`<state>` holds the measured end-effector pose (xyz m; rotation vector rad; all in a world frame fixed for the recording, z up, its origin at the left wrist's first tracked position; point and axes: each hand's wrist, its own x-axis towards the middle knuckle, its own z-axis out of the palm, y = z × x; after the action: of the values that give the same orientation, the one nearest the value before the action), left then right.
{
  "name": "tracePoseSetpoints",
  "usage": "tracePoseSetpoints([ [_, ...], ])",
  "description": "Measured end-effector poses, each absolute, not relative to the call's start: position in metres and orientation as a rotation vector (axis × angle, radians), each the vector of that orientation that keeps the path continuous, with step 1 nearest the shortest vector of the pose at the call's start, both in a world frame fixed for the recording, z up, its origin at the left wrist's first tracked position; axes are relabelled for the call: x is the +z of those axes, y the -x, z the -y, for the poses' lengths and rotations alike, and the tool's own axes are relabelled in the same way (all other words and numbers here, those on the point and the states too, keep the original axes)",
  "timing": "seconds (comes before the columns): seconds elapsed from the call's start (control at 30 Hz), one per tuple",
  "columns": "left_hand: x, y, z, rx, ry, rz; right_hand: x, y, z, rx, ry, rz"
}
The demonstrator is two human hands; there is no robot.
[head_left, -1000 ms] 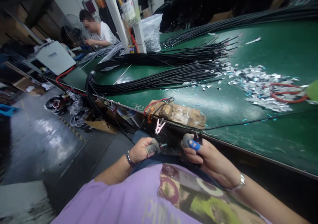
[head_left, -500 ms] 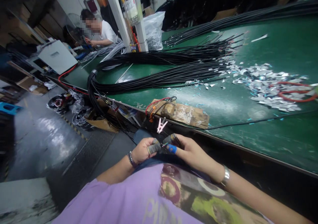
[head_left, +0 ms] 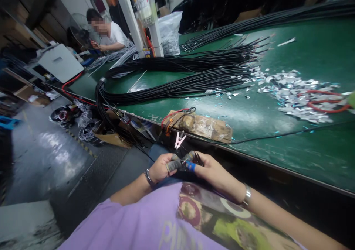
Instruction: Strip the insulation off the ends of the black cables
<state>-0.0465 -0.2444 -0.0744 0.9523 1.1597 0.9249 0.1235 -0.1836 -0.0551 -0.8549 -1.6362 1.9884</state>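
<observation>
pinching a thin, pale, slightly blurred wire end (head_left: 184, 161), the left hand (head_left: 163, 167) nearly meets the right hand (head_left: 206, 165), curled around a dark, pointed tool (head_left: 198, 159)

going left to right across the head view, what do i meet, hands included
Blue plastic object, pale grey boxy machine, white-shirted person, left hand with grey finger wraps, right hand with blue thumb wrap, scattered pile of silvery scraps.
</observation>
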Motion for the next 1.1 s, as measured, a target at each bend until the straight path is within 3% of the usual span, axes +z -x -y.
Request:
tracePoseSetpoints([
  [0.2, -0.069, 0.048, 0.241, 0.849, -1.043, -1.219, -0.049, -0.132, 0.179, 1.175, 0.785, 2.321],
  [0.27, -0.067, 0.049, 0.24, 0.824, -1.074, -1.246, -0.048, -0.133, 0.178, 1.066, 0.826, 2.408],
  [0.33, -0.066, 0.049, 0.239, 0.802, -1.103, -1.241, -0.047, -0.135, 0.175, 1.202, 0.818, 2.394],
  [0.57, -0.071, 0.051, 0.238, 0.757, -1.105, -1.133, -0.055, -0.134, 0.17, 2.211, 0.741, 1.711],
  [0.77, -0.075, 0.055, 0.232, 0.643, -1.109, -1.02, -0.072, -0.13, 0.178, 2.584, 0.484, 1.362],
  [0.87, -0.072, 0.051, 0.231, 0.656, -1.139, -1.125, -0.066, -0.132, 0.175, 2.251, 0.637, 1.751],
  [0.97, -0.063, 0.047, 0.234, 0.718, -1.146, -1.294, -0.059, -0.135, 0.17, 1.368, 0.883, 2.328],
  [1.03, -0.056, 0.046, 0.237, 0.729, -1.111, -1.307, -0.059, -0.138, 0.166, 0.948, 1.017, 2.493],
  [1.1, -0.052, 0.048, 0.239, 0.726, -1.048, -1.232, -0.065, -0.141, 0.161, 0.926, 1.123, 2.482],
])
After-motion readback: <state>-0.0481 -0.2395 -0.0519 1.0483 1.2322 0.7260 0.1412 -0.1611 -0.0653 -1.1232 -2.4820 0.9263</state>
